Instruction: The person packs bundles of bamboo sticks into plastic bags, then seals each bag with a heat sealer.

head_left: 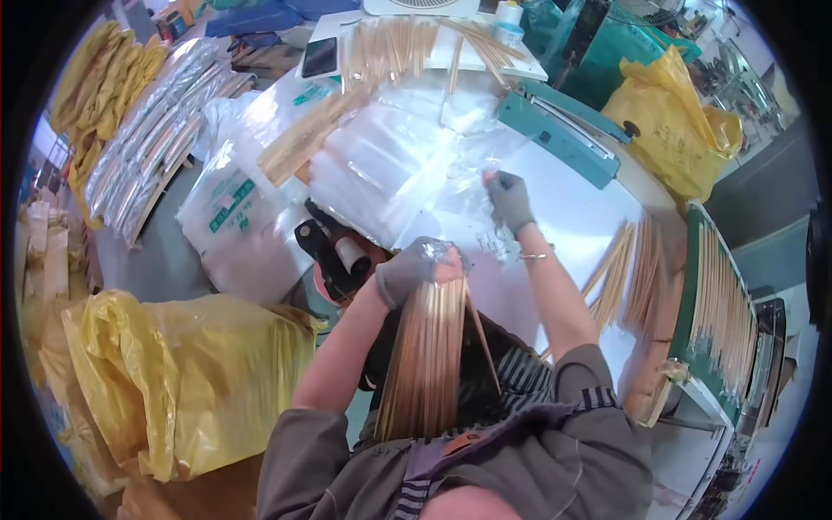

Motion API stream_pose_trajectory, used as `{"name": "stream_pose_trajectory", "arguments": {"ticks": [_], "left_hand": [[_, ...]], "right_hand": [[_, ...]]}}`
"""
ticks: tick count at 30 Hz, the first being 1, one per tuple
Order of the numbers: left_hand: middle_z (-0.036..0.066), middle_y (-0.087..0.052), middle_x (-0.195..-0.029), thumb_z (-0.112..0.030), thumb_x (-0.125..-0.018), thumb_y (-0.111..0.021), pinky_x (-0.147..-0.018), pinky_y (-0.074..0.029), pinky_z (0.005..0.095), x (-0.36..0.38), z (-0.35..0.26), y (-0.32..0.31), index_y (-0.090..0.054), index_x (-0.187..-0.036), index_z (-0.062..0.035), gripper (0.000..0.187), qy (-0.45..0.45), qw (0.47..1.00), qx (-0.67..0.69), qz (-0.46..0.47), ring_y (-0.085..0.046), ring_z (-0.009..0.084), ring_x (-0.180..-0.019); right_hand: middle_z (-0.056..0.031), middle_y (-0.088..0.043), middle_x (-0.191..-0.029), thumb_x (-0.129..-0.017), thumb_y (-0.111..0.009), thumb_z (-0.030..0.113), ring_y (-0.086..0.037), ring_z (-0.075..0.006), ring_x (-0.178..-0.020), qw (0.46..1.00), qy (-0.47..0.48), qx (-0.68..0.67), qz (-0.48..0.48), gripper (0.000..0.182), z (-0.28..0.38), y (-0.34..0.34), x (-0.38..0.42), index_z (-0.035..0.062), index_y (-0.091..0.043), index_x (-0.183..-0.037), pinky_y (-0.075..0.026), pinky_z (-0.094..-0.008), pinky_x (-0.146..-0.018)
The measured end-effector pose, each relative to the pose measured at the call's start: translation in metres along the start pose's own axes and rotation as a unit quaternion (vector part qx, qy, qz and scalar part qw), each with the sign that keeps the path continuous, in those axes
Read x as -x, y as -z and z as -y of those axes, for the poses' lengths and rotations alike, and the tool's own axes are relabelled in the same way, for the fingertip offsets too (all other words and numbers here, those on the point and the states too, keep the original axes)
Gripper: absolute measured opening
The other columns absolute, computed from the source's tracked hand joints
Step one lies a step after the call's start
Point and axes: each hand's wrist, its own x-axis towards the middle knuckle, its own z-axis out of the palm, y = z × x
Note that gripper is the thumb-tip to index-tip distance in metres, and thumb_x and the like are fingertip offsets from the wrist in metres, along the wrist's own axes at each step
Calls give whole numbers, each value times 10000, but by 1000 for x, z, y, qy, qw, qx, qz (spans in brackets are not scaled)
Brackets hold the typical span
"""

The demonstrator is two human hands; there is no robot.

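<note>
Lower centre: your left hand (414, 272) is gripping the stick bundle (423, 355) by its top, fingers wrapped round, long axis running down-frame | centre-right: your right hand (510, 199), farther off, is curling beside clear plastic (373, 178), hold unclear.

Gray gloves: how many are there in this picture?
2: one on the left hand, around the top of the bundled sticks; one on the right hand, by the clear plastic bags. Clutter may hide others.
</note>
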Motion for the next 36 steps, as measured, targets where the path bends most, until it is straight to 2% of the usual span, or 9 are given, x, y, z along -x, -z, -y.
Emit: {"name": "stream_pose_trajectory", "arguments": {"ticks": [3, 5, 8, 9, 16, 21, 28, 31, 36], "left_hand": [[36, -577, -760, -133, -761, -588, -671, -435, 251, -3, 12, 15, -583, -806, -3, 137, 27, 999, -8, 18, -527, 120, -721], [62, -585, -783, -166, -751, -606, -682, -442, 271, -8, 18, 16, -582, -812, 9, 188, 9, 998, -51, 28, -532, 141, -733], [77, -588, -796, -200, -747, -617, -687, -446, 286, -12, 11, 6, -580, -804, 17, 227, 34, 999, -20, 34, -532, 154, -729], [78, -588, -802, -212, -752, -608, -683, -444, 279, -17, 16, 6, -574, -805, 17, 238, -52, 992, -88, 78, -537, 155, -736], [83, -585, -840, -249, -741, -580, -731, -432, 280, -24, 21, -5, -572, -839, 7, 274, 51, 995, 44, 72, -539, 154, -797], [65, -589, -771, -196, -717, -616, -676, -443, 259, -32, 21, -19, -591, -807, 7, 223, 52, 996, 56, 52, -548, 137, -710], [7, -572, -762, -147, -731, -668, -674, -426, 229, -43, 5, -42, -620, -851, -5, 192, 61, 995, -59, 50, -519, 86, -726], [22, -581, -793, -159, -725, -683, -682, -431, 234, -42, -9, -72, -603, -935, 7, 280, 78, 990, -113, 45, -529, 92, -745], [56, -610, -785, -192, -718, -704, -643, -460, 247, -43, -5, -84, -597, -915, 21, 309, 65, 995, 17, 75, -577, 112, -722]], "right_hand": [[-58, -609, -757, -845, -556, 223, -568, -171, -645, 946, 16, -313, 83, 237, -7, 51, 18, -6, -601, -885, -455, -312, -587], [-70, -607, -839, -852, -540, 193, -566, -168, -669, 800, -72, -579, 141, 242, -19, 83, 33, -19, -579, -961, -482, -300, -619], [-119, -578, -964, -881, -482, 179, -575, -187, -791, 903, -119, -406, 74, 288, -52, 117, 51, -26, -516, -1080, -485, -296, -747], [-140, -567, -1015, -903, -446, 207, -577, -202, -853, 940, -148, -303, 44, 325, -52, 124, 60, -28, -495, -1122, -477, -304, -799], [-113, -585, -1055, -880, -211, 603, -568, -172, -893, 865, -228, -447, 9, 739, -20, 155, 139, -10, -435, -1227, -448, -270, -823], [-70, -611, -867, -817, -616, 117, -571, -139, -772, 891, -183, -404, -93, 233, -30, 142, 172, -43, -568, -979, -460, -235, -722], [-5, -585, -735, -757, -648, 52, -511, -84, -657, 906, 27, -417, 64, 55, 25, 115, 177, 39, -608, -792, -398, -196, -604], [1, -571, -705, -731, -669, 63, -505, -79, -655, 958, 86, -234, 139, 79, 61, 78, 192, 54, -591, -747, -391, -199, -596], [-26, -600, -797, -739, -684, 90, -572, -100, -733, 890, -74, -439, 94, 159, 44, 77, 195, 18, -588, -842, -456, -211, -656]]}}
